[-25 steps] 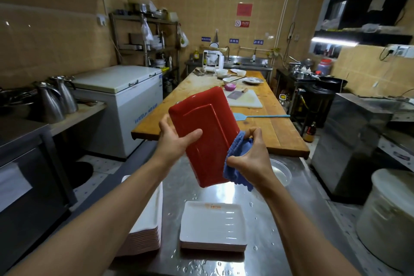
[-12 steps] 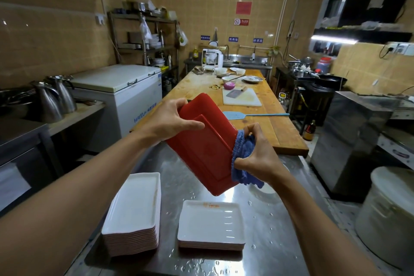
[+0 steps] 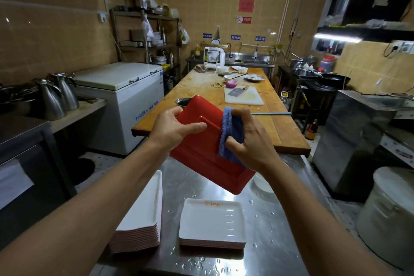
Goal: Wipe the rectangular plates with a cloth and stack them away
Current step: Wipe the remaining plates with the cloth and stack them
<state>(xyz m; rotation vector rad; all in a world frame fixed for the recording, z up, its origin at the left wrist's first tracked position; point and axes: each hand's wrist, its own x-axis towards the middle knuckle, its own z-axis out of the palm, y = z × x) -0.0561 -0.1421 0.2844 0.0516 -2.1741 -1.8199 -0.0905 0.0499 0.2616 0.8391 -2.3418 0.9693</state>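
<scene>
Red rectangular plate (image 3: 201,150) is being held up in the air above the steel desk (image 3: 264,226), underside facing the person, its long axis slanting from the upper left down to the lower right corner. The left hand (image 3: 174,130) is gripping the plate's upper-left end, thumb lying across the raised foot ridge. The right hand (image 3: 248,139) is clutching a blue cloth (image 3: 230,134) and pressing it against the plate's right long edge, fingers curled around the cloth.

Below, two piles of white rectangular plates are sitting on the wet desk: a tall stack (image 3: 141,219) at the left near the desk's edge, and a short stack (image 3: 212,224) just beside it, directly under the plate's low corner. The top plate of the short stack is carrying a small orange logo, too small to read. Bare steel is lying open to the right of the short stack, dotted with water drops. Beyond, a long wooden table (image 3: 277,127) is running away toward the sinks.
</scene>
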